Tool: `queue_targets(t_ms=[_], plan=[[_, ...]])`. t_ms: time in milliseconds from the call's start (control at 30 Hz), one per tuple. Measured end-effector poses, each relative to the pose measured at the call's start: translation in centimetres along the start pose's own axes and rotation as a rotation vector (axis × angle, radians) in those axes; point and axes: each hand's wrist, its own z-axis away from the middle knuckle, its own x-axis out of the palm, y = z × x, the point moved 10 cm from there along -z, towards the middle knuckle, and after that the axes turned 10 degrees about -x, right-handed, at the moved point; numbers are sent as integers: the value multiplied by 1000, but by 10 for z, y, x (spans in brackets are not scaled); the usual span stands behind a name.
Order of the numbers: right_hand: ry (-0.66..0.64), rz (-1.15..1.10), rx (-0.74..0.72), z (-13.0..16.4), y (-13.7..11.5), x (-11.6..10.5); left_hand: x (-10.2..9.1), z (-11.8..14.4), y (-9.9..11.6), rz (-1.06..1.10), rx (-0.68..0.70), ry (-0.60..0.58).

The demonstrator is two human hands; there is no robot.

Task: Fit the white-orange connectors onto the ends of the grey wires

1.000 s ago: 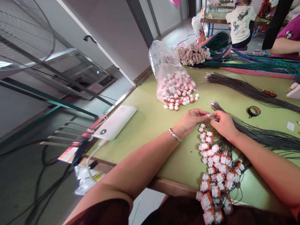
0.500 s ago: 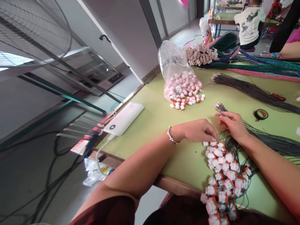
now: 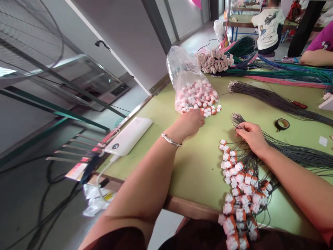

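My left hand (image 3: 191, 122) reaches over the near edge of a pile of loose white-and-orange plug connectors (image 3: 214, 110). Its fingers are curled together and the tips are hidden, so what they hold, if anything, does not show. My right hand (image 3: 251, 137) is closed around a bundle of dark wires (image 3: 283, 149), just behind the metal-tipped ends (image 3: 236, 118). Below it, a cluster of connectors fitted on wires (image 3: 240, 180) runs down over the table's front edge. A clear plastic bag (image 3: 179, 66) full of connectors stands behind my left hand.
A second dark wire bundle (image 3: 260, 93), a red-handled tool (image 3: 299, 105) and a black tape roll (image 3: 282, 124) lie to the right. Green and pink wires (image 3: 283, 76) are at the back. A white power bank (image 3: 130, 136) sits at the left edge. Other people sit beyond.
My left hand has moved away from the fitted connectors, forward and left to the loose ones by the bag. My right hand keeps its hold on the wires. The view has shifted slightly.
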Motion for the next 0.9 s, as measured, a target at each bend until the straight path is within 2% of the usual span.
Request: queue_targets(t_ms=[100,167,233,300,467,533,600,700,900], plan=[[-23,7,22,1,-4,3,10,3,10,-89,7,-34],[-36,-17,38,1,-5,6,11,4,14,-80,-23,-16],[-48,-23,33,1,-5,8,9,6,21,15,-28,19],[-43,45,-11,1,-8,7,8,9,28,213,-36,7],[20,326,-185,2,-20,2,38,20,40,761,-195,-300],[15,408,-213,3,-21,3,46,24,47,862,-212,-360],[8,464,-232,4,-22,4,50,25,49,904,-219,-365],[-5,422,-228,3,-20,6,55,24,49,908,-230,-363],[-27,219,-115,1,-13,8,65,25,48,995,-274,-397]])
